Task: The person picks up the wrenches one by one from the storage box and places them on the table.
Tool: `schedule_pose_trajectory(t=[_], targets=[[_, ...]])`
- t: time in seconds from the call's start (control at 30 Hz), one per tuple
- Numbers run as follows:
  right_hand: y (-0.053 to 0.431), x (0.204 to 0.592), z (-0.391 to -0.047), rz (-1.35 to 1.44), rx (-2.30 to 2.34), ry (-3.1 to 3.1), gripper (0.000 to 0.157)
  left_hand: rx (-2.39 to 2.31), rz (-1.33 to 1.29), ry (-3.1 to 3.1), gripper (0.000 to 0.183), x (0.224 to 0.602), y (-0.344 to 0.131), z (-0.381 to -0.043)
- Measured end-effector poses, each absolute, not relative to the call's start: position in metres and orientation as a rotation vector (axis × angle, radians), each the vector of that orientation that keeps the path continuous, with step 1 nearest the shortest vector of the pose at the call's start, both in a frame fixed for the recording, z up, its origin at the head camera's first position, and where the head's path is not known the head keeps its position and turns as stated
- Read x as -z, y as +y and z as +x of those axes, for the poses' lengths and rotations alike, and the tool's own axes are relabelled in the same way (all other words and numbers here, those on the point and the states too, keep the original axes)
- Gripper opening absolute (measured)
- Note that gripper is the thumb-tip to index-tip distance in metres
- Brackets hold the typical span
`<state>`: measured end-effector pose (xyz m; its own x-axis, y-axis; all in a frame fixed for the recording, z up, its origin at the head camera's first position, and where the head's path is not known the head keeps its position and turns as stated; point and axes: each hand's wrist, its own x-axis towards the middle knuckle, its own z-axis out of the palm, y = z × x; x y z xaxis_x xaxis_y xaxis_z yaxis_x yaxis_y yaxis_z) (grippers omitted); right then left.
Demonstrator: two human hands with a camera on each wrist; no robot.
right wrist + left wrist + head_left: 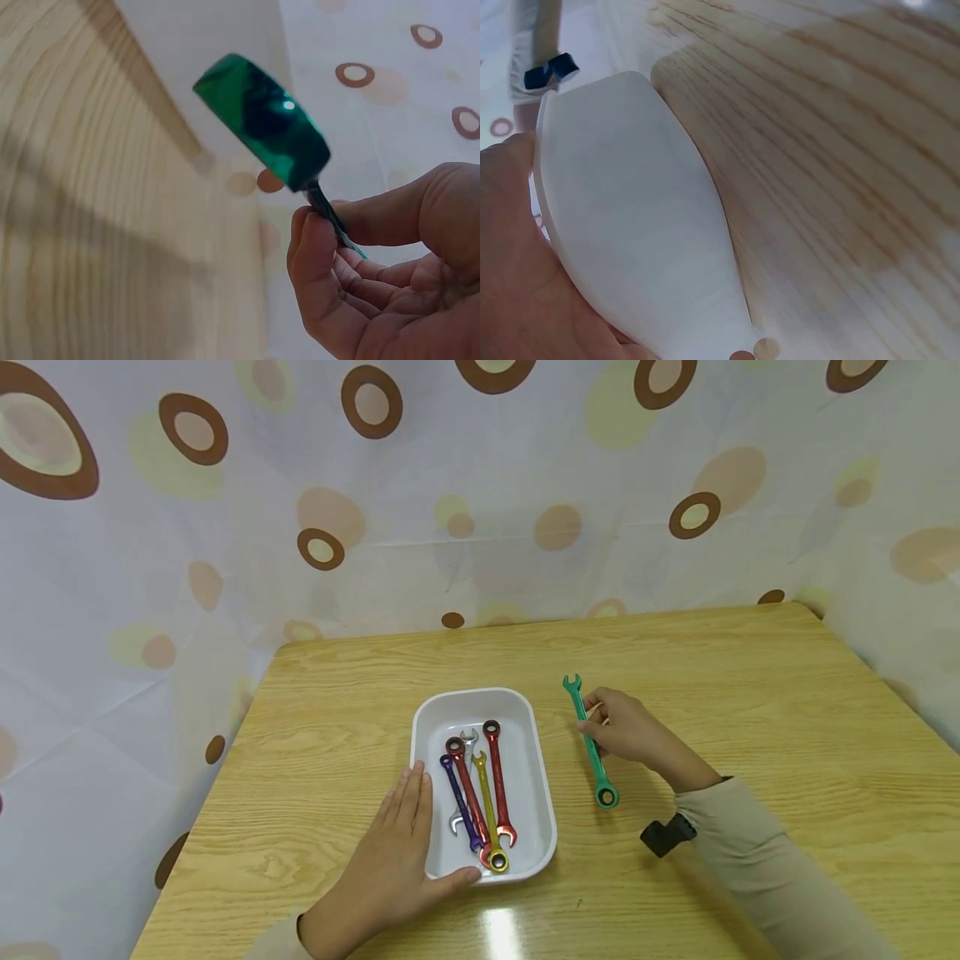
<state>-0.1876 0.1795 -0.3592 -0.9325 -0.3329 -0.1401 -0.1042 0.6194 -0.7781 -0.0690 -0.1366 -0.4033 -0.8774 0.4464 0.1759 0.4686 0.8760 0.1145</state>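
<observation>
My right hand (pixel 626 727) pinches a green combination wrench (pixel 590 739) by its shaft, to the right of the white tray (pixel 546 802). The wrench's open end points away from me and its ring end toward me. In the right wrist view the green ring end (pixel 266 120) stands out beyond the thumb and fingers. My left hand (pixel 397 852) rests on the tray's near left rim, fingers straight along the side and thumb over the front edge. In the tray lie two red wrenches (pixel 497 777), a yellow wrench (pixel 486 797), a purple wrench (pixel 460 797) and a silver wrench (pixel 468 747).
The tray stands on a wood-grain table (pixel 712 693). A patterned curtain (pixel 510 585) hangs behind the table and at both sides. A black strap (pixel 667 835) sticks out from the right sleeve.
</observation>
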Motion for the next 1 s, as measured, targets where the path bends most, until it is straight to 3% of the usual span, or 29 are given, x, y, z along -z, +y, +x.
schedule_pose_trajectory(t=[1.0], targets=[[0.2,0.406,-0.19,-0.268,0.878,2.71,0.033,0.243,-0.686,-2.942,0.115,0.404,-0.137,-0.069]])
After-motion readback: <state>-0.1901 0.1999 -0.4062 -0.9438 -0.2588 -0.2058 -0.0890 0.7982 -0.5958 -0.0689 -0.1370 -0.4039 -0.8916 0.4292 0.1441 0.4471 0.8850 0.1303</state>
